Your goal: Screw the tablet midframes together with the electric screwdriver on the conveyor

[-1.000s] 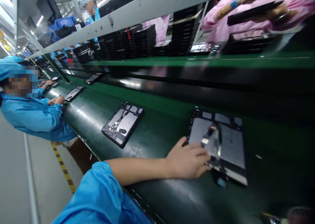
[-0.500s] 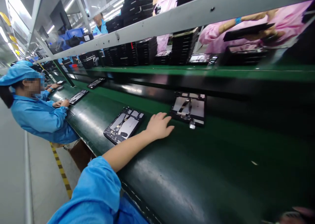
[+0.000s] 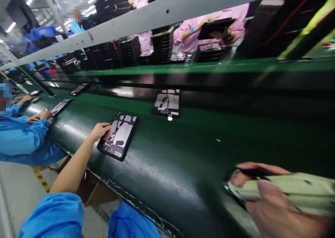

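Your left hand (image 3: 101, 130) has loose fingers resting on the opened tablet's (image 3: 118, 136) near edge, reaching to take it. Your right hand (image 3: 264, 196) grips a pale cloth (image 3: 288, 189). Next, draw the tablet closer.

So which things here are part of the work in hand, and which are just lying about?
In hand:
left hand on the open tablet
right hand holding a pale cloth

Lying about:
second open tablet
stacked black trays
co-workers' tablets

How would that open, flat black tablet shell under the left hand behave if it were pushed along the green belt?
The open black tablet shell lies flat and thin, so it would probably slide, not tip or roll. The glossy green belt looks smooth, so a light push from the left hand may do. Its bare inner parts look fragile.
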`<state>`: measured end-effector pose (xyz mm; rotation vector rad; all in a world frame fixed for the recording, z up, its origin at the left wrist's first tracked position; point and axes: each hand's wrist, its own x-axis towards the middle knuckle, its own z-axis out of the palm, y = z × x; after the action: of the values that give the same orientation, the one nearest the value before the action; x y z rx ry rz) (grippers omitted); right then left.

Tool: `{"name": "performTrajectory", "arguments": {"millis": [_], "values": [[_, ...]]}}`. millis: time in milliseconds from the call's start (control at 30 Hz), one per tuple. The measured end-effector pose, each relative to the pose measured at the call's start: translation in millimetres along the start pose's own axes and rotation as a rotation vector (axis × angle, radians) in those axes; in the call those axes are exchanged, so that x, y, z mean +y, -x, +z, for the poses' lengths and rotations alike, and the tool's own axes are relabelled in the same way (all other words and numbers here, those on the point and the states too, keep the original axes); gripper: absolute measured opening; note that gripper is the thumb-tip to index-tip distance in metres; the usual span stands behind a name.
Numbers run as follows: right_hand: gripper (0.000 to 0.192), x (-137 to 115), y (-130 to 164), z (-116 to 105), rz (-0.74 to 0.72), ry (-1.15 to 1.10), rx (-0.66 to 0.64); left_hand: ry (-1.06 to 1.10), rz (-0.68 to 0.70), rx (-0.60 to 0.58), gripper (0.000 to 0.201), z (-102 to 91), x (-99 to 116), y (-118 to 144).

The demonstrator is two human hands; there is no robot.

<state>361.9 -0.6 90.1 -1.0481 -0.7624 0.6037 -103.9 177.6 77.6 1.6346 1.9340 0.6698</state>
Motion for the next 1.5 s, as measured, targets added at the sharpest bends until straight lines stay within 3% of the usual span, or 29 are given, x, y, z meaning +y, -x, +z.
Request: {"name": "performTrajectory", "arguments": {"millis": [133, 300, 400, 467, 600, 733, 967, 1133, 1300, 1500], "values": [[0.029, 0, 5, 0, -0.035, -0.041, 0.003, 0.068, 0.084, -0.115, 0.042, 53.9, 20, 32], [0.027, 11, 8, -9, -0.117, 0.004, -0.070, 0.092, 0.227, -0.275, 0.048, 134.2, 76, 93], [0.027, 17, 8, -13, -0.154, 0.040, -0.090, 0.066, 0.346, -0.403, 0.042, 158.4, 106, 124], [0.027, 18, 7, -14, -0.182, 0.042, -0.078, -0.033, 0.504, -0.423, 0.037, 159.7, 118, 138], [0.024, 15, 5, -10, -0.218, 0.021, -0.068, -0.205, 0.908, -0.366, 0.032, 141.1, 132, 163], [0.021, 10, 6, -7, -0.225, 0.010, -0.065, -0.302, 1.087, -0.545, 0.027, 131.8, 143, 189], [0.025, 6, 7, -5, -0.265, 0.021, -0.074, -0.287, 1.056, -0.561, 0.014, 147.1, 139, 204], [0.030, 5, 5, -4, -0.256, 0.059, -0.048, -0.134, 0.917, -0.606, 0.006, 144.9, 139, 204], [0.027, 6, 5, -4, -0.285, 0.074, -0.062, 0.104, 0.579, -0.697, 0.012, 131.1, 159, 188], [0.031, 9, 4, -5, -0.281, 0.076, -0.054, 0.201, 0.564, -0.636, 0.022, 124.1, 181, 168]]}}
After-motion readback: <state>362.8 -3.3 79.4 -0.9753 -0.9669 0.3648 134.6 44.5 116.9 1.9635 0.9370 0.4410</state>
